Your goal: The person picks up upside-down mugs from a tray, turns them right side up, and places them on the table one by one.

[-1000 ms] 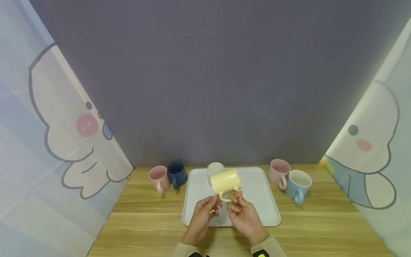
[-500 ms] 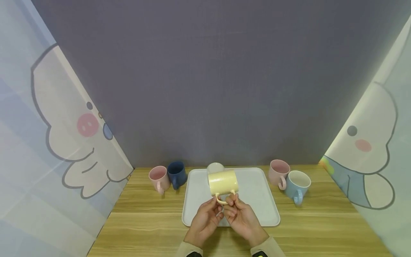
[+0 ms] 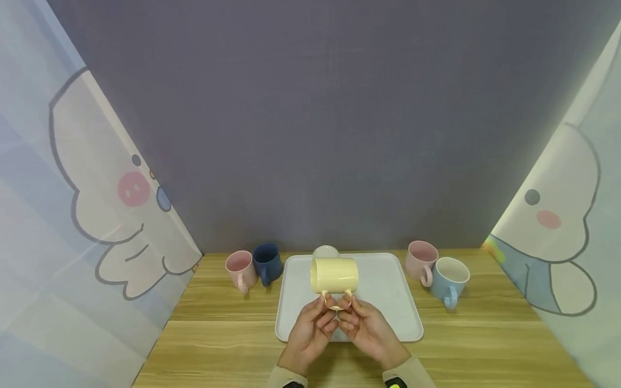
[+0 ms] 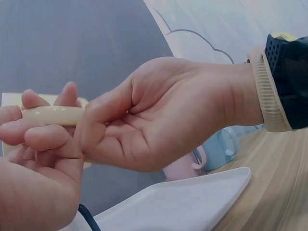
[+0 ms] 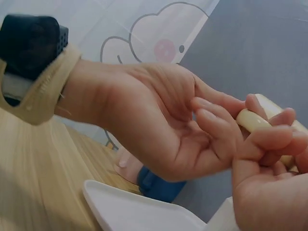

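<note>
A pale yellow mug [image 3: 335,275] is held up on its side above the white tray [image 3: 393,323], its handle toward me. My left hand [image 3: 309,330] pinches the left part of the handle, and my right hand [image 3: 371,331] pinches the right part. The two hands' fingers meet around the handle [image 4: 53,115], seen close in the left wrist view. In the right wrist view the handle also shows between the fingers. A white mug [image 3: 325,251] stands on the tray behind the yellow one, which hides most of it.
On the wooden table [image 3: 204,345], a pink mug [image 3: 245,272] and a dark blue mug [image 3: 268,264] stand left of the tray. Another pink mug [image 3: 418,267] and a light blue mug [image 3: 443,285] stand on its right. A grey backdrop [image 3: 310,134] rises behind.
The yellow mug has shifted a little left and turned from tilted to nearly level. My left hand has come to the handle's left part and grips it too.
</note>
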